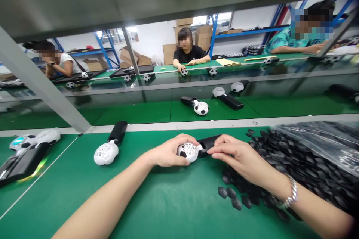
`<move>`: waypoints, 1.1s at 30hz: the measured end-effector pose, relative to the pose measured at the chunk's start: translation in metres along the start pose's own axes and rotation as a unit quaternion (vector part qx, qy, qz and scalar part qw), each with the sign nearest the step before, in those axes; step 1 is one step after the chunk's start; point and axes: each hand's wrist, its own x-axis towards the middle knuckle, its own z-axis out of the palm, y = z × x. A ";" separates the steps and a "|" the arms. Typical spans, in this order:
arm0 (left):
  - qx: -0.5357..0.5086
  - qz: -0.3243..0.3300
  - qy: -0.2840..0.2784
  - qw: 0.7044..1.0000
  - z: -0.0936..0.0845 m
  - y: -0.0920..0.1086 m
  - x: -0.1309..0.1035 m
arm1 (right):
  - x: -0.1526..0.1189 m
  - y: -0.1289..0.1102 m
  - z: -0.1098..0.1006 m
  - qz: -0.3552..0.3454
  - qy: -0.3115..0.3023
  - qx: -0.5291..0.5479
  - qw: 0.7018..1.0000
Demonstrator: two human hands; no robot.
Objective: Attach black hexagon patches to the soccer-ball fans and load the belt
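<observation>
My left hand (174, 151) is curled round the white, round head of what looks like a handheld fan with a football pattern (189, 151). Its grille faces up, with black patches along the near side. The fan's black handle (206, 143) points right, joined to the head by a short white neck. At that handle my right hand (232, 153) has thumb and fingers pinched together, touching its near side. Whatever lies between those fingertips is too small and dark to name. Just right of my right hand spreads a heap of small black plastic pieces (260, 157), several lying loose.
Another white fan (106, 153) lies to my left. Further left are two more fans with a black device (25, 164) that glows. A clear plastic bag (322, 143) covers part of the heap. Beyond the metal rail, fans (201, 108) lie on a green belt; several co-workers sit opposite.
</observation>
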 end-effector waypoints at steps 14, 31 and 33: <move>-0.009 -0.003 0.019 1.000 0.003 -0.005 0.001 | 0.018 -0.003 0.016 -0.111 -0.033 -0.032 0.993; 0.022 -0.008 0.172 0.985 0.032 -0.002 0.007 | 0.027 0.006 0.029 -0.170 0.033 -0.064 0.983; 0.017 -0.003 0.179 0.984 0.034 -0.002 0.007 | 0.027 0.008 0.030 -0.178 0.029 -0.057 0.982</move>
